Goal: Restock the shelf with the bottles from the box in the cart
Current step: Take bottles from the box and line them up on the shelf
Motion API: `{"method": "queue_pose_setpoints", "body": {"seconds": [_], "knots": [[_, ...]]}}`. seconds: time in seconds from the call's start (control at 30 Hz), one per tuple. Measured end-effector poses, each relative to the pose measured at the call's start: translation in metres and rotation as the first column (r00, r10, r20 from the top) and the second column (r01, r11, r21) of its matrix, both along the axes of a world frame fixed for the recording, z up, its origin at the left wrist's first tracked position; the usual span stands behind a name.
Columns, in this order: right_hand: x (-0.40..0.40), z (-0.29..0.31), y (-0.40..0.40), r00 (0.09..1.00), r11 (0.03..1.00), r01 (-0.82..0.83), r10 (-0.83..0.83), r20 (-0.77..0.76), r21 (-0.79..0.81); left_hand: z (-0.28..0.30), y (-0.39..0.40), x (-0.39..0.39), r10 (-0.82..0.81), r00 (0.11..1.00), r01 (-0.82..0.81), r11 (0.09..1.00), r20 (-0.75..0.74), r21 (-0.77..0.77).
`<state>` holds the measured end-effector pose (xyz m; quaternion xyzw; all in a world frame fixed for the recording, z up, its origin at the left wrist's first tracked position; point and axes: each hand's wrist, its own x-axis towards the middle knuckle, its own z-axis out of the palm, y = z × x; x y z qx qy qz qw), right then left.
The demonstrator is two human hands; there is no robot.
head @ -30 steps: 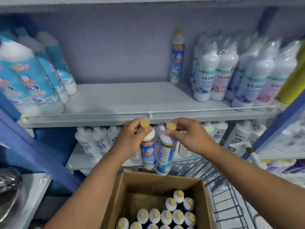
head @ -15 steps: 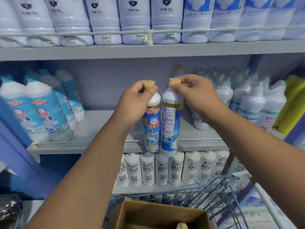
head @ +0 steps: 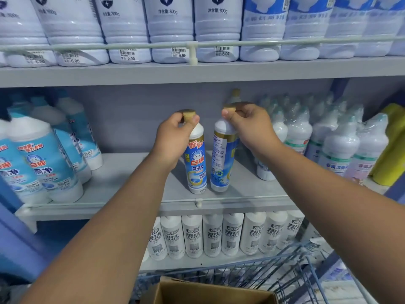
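My left hand [head: 173, 139] pinches the tan cap of a blue-and-white bottle [head: 196, 163], whose base is on or just above the grey middle shelf [head: 122, 174]. My right hand [head: 247, 126] grips the tan cap of a second such bottle [head: 222, 159], tilted slightly and turned label-back, close beside the first. Another bottle of the same kind [head: 235, 95] stands at the back of the shelf, partly hidden behind my right hand. The cardboard box [head: 208, 292] shows only its top edge at the bottom, inside the blue wire cart [head: 295, 266].
Large blue-label bottles [head: 41, 163] fill the shelf's left side. Wrapped white bottles [head: 328, 139] and a yellow bottle [head: 392, 145] crowd the right. Big white jugs [head: 171, 29] line the shelf above, and small white bottles [head: 212, 234] the shelf below.
Both hands lifted the two bottles out of the box, raised them past the shelf rail and brought them down over the middle shelf. The view tilted upward.
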<state>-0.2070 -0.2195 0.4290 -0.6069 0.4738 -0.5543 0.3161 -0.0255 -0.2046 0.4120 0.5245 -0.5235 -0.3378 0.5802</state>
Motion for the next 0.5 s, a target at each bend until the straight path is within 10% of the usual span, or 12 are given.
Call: {"method": "queue_pose_setpoints", "body": {"seconds": [0.5], "knots": [[0.000,-0.052,-0.006,0.990,0.998,-0.048,0.054,-0.131,0.047,-0.024,-0.015,-0.006,-0.012,0.986,0.014,1.000,0.165,-0.012]]}}
